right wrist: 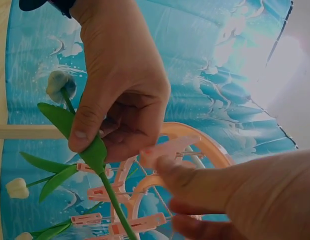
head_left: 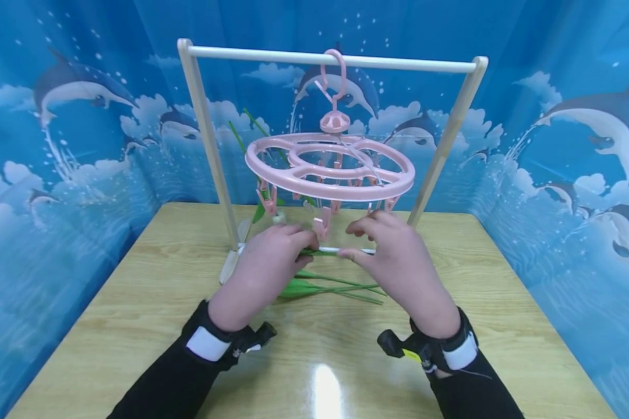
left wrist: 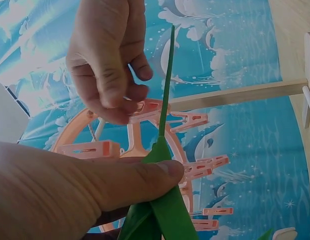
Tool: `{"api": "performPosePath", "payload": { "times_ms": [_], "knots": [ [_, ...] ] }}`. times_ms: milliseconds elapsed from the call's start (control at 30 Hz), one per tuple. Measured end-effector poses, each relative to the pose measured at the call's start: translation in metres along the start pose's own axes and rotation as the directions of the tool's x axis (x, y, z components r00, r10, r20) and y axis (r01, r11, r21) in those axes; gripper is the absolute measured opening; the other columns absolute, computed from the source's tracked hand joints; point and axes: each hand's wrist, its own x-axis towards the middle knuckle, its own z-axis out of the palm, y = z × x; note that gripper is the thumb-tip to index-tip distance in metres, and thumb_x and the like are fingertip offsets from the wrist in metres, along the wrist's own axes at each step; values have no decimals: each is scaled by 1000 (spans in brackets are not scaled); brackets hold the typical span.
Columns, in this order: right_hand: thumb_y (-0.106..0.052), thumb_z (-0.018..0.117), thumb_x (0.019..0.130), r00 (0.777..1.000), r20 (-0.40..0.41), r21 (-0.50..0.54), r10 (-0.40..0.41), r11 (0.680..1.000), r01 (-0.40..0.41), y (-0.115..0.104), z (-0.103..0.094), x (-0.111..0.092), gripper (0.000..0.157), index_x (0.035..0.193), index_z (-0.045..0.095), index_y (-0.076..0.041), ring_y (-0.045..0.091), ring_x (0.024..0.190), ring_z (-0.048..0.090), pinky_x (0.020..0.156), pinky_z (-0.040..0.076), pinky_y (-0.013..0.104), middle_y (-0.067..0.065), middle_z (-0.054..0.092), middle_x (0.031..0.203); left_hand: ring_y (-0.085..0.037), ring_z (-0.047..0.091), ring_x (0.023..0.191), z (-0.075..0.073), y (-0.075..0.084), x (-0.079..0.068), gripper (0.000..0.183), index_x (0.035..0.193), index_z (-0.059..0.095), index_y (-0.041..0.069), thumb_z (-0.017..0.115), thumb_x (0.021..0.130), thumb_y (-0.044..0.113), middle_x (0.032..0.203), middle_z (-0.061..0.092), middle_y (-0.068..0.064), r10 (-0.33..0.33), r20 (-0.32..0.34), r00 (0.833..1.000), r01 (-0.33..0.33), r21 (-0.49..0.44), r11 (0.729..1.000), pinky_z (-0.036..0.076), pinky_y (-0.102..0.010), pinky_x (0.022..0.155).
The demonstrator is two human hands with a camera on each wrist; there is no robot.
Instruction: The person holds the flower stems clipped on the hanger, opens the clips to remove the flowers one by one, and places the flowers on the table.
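Observation:
My left hand (head_left: 267,265) pinches a white tulip (right wrist: 60,86) between thumb and fingers at its green leaves (left wrist: 170,210). The bud points down and away to the left in the right wrist view, while its bare stem (left wrist: 167,85) reaches toward the right hand. My right hand (head_left: 398,262) is just right of the stem's end, thumb and fingers apart, under the pink hanger's round frame (head_left: 330,189). Its thumb overlaps a pink clip (right wrist: 172,150) in the right wrist view. Another pink clip (head_left: 322,224) dangles between both hands.
The hanger hangs from a wooden rack's white bar (head_left: 409,64). At its left, a tulip stem (head_left: 237,137) stands up past a clip (head_left: 267,201), with white buds (right wrist: 17,188) below. More green stems (head_left: 346,289) lie on the wooden table (head_left: 136,326). A dolphin-print curtain (head_left: 136,35) surrounds it.

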Motion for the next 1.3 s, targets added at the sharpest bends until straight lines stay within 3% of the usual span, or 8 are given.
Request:
{"api": "performPosePath", "payload": {
  "times_ms": [167, 400, 833, 1300],
  "knots": [
    [-36, 88, 79, 986, 153, -93, 59, 995, -45, 1, 2, 2, 32, 103, 76, -19, 21, 92, 68, 71, 57, 36, -2, 72, 99, -13, 66, 92, 2, -1, 0, 25, 103, 74, 25, 87, 82, 22, 98, 71, 10, -7, -2, 1000, 7, -10, 1000, 58, -32, 82],
    [-28, 86, 82, 973, 208, -176, 95, 983, -58, 5, 7, 4, 24, 103, 78, -20, 19, 86, 70, 65, 57, 33, -3, 75, 94, -12, 64, 89, 2, -1, 1, 23, 102, 74, 25, 86, 83, 23, 95, 71, 11, -25, 0, 1000, 25, -26, 999, 57, -30, 80],
    [-22, 83, 86, 962, 237, -173, 136, 980, -96, 7, 7, 4, 14, 99, 78, -18, 23, 88, 67, 71, 58, 38, 0, 73, 95, -12, 65, 89, 5, -5, 2, 22, 101, 74, 25, 86, 83, 23, 96, 71, 10, -18, -12, 1000, 18, 0, 1000, 58, -30, 80],
    [-18, 78, 90, 959, 262, -214, 108, 975, -51, 9, 13, 5, 6, 96, 77, -19, 13, 69, 61, 57, 52, 31, -4, 72, 84, -11, 65, 87, 11, -8, 5, 22, 99, 74, 25, 87, 82, 22, 93, 69, 10, -16, 0, 1000, 16, 27, 1000, 58, -29, 77]
  ]
}}
